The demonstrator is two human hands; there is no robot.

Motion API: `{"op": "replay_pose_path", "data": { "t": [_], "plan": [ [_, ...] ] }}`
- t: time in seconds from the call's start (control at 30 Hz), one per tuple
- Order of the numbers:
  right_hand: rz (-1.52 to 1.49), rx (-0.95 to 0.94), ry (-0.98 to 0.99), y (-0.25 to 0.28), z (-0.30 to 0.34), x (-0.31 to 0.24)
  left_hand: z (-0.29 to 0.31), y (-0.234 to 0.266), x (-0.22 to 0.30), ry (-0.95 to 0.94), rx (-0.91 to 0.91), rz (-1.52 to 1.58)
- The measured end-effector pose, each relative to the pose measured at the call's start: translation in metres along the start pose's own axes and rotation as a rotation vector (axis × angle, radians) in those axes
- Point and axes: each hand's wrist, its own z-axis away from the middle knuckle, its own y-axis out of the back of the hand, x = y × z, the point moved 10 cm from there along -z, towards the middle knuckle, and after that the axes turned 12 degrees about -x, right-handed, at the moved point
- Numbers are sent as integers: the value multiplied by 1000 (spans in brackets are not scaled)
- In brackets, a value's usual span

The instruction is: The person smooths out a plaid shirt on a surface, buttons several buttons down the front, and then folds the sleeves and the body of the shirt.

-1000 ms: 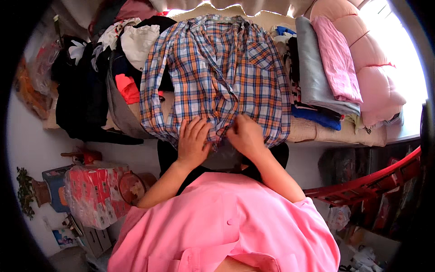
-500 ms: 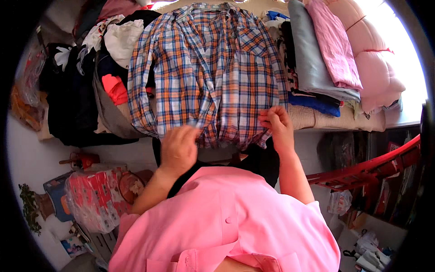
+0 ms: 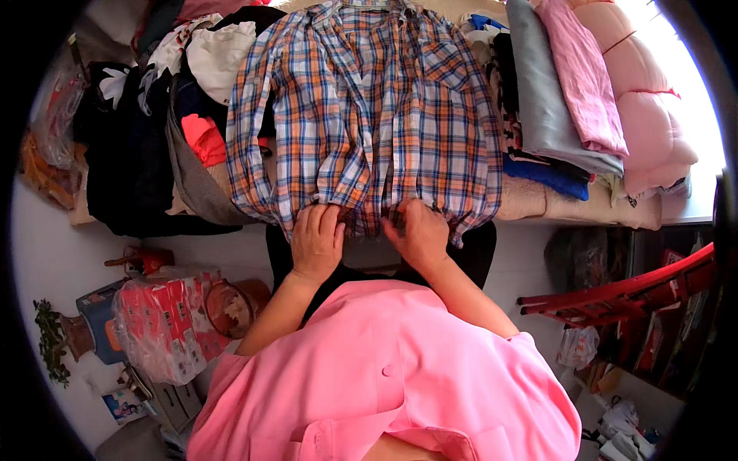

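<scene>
Head view: one long-sleeved plaid shirt (image 3: 453,154) in blue, orange and white woven cloth is lying front up on a cream quilted cover (image 3: 553,206), its collar pointing away from the person, its hem reaching the near edge.
Left hand (image 3: 317,242): fingers are resting close together on the hem, left of the front opening; whether this grip is pinching cloth, cannot tell.
Right hand (image 3: 421,234): fingers are curling at the hem, right of the opening, thumb standing near them; the grip is looking narrow, apparently on a fold of hem.
Handling (judged): cloth is looking light, soft, limp, hardly slippery or fragile; creasing easily. Hem corners and shoulder seams are offering the best hold.
Count, right side: one smooth grey folded cloth (image 3: 550,92), one pink folded cloth (image 3: 580,84) lying on it, one bright blue folded cloth (image 3: 547,178) showing below.
Count, left side: one coral-red cloth piece (image 3: 203,140), one white soft garment (image 3: 223,61); black crumpled garments (image 3: 127,169) are overlapping, number unclear.
</scene>
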Motion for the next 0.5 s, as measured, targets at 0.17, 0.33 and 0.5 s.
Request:
{"op": "replay_pose_path", "data": {
  "t": [0.17,0.33,0.5],
  "plan": [
    [92,-20,-181,-10,-1,18,3,-17,-22,14,4,91],
    [114,62,-94,-9,-1,7,4,-22,-13,-63,185,5],
    [228,154,33,-7,5,0,7,-20,-19,2,290,-22]
  ]
}}
